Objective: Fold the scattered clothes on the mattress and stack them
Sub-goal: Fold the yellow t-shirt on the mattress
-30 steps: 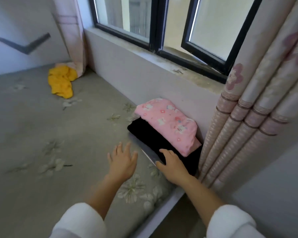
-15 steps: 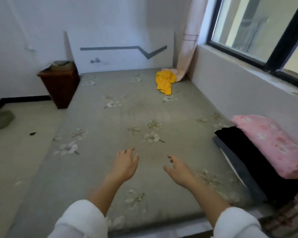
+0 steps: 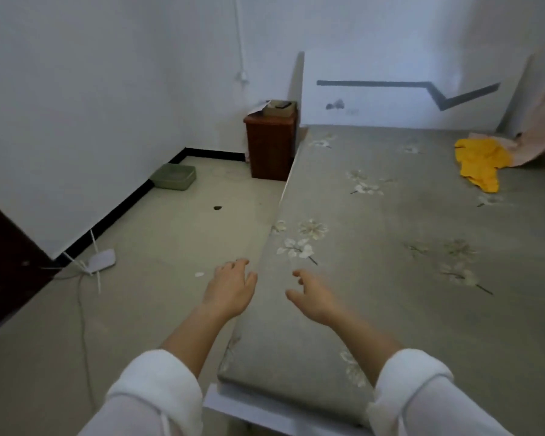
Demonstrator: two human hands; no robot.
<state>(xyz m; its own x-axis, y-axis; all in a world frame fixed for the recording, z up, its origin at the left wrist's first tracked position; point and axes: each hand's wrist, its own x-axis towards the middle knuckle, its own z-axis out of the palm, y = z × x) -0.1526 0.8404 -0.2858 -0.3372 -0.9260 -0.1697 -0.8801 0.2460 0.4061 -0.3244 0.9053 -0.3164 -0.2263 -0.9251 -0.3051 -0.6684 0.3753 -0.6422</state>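
Panned my view left; folded stack now out of frame. Both loose-open and empty: left grip, right grip, by mattress left edge. Crumpled yellow garment at far corner, touching curtain.

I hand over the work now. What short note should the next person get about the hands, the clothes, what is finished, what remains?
Left hand: open, empty, at the near left edge of the grey floral mattress.
Right hand: open, empty, above the mattress.
Clothes: one crumpled yellow cloth garment lies unfolded at the far right corner, beside the pink curtain.
Done: no folded stack shows in this view; cannot tell.
Remaining: fetch the yellow garment, fold it, stack it.
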